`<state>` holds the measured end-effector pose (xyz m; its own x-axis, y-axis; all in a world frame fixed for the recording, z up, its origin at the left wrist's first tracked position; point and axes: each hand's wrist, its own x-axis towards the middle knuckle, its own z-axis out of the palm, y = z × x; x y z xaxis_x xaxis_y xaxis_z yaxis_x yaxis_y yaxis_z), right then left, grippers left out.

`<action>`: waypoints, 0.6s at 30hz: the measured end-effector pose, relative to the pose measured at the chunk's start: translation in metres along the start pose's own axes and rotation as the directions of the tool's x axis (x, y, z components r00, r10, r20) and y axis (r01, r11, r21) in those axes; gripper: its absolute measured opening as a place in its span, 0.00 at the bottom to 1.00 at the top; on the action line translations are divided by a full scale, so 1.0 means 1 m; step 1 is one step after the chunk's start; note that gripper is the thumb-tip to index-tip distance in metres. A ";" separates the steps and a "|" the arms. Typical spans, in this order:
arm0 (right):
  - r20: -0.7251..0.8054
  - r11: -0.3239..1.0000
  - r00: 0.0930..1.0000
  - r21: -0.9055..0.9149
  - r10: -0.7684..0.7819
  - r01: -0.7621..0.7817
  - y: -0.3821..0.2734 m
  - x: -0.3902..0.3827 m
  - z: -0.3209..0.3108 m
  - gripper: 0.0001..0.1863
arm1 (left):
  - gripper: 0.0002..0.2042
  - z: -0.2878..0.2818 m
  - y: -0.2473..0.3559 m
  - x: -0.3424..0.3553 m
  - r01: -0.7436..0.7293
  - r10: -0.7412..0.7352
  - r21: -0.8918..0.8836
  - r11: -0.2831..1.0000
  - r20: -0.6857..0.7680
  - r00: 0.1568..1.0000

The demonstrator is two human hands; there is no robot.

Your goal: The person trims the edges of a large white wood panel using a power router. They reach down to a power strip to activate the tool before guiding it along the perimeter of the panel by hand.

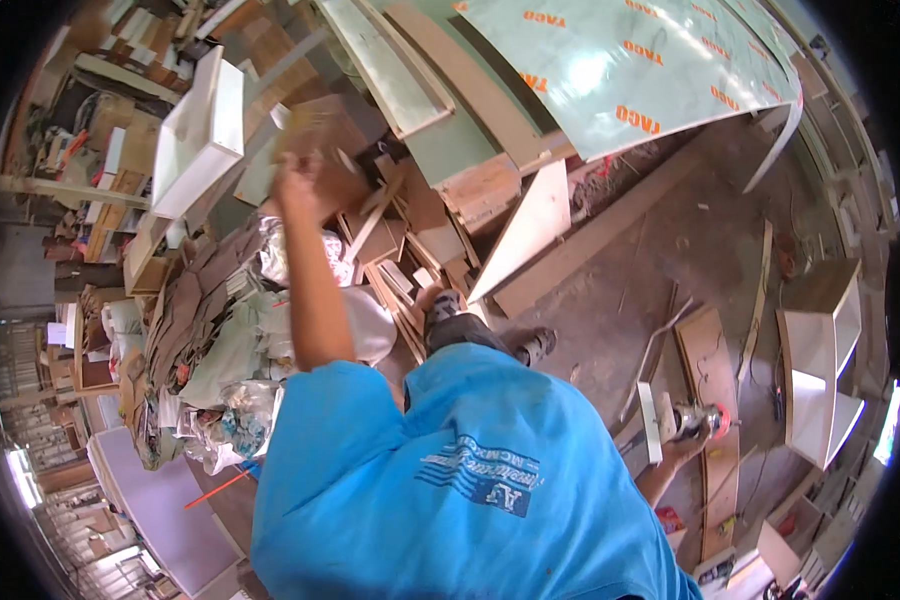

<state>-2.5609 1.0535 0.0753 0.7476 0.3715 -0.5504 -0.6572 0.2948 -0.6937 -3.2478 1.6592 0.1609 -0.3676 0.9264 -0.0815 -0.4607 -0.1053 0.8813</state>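
The blurred brown board [330, 145] lies at and just beyond the left hand [297, 182], the nearer one; its long axis is too smeared to read, and whether those fingers grip it I cannot tell. Well apart, rightward, the right hand's [684, 450] fingers curl round a smaller power tool [692, 418].

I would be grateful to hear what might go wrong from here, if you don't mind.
Loose wood scraps lie close to the sandalled feet, so a step could trip. The left hand is blurred at a brown board, which might slip if poorly gripped. The right hand alone holds a tool, which could be dropped or knocked.
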 end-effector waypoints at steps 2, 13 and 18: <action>-0.013 1.000 1.000 -0.008 0.005 -0.006 0.006 -0.004 0.024 0.31 | 0.15 -0.040 0.051 0.047 -0.130 0.140 0.083 0.988 -0.123 0.983; 0.135 0.998 0.990 -0.044 0.046 -0.040 0.032 -0.024 0.072 0.32 | 0.21 -0.174 0.206 0.216 -0.208 0.264 0.192 0.959 -0.344 0.901; 0.242 0.990 0.969 -0.140 0.056 -0.022 0.073 -0.032 0.105 0.33 | 0.21 -0.200 0.213 0.242 -0.138 0.184 0.162 0.977 -0.325 0.928</action>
<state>-2.6424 1.1557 0.0910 0.6644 0.5897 -0.4592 -0.6535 0.1603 -0.7397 -3.5964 1.7891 0.2358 -0.6886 0.7223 -0.0643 -0.2691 -0.1722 0.9476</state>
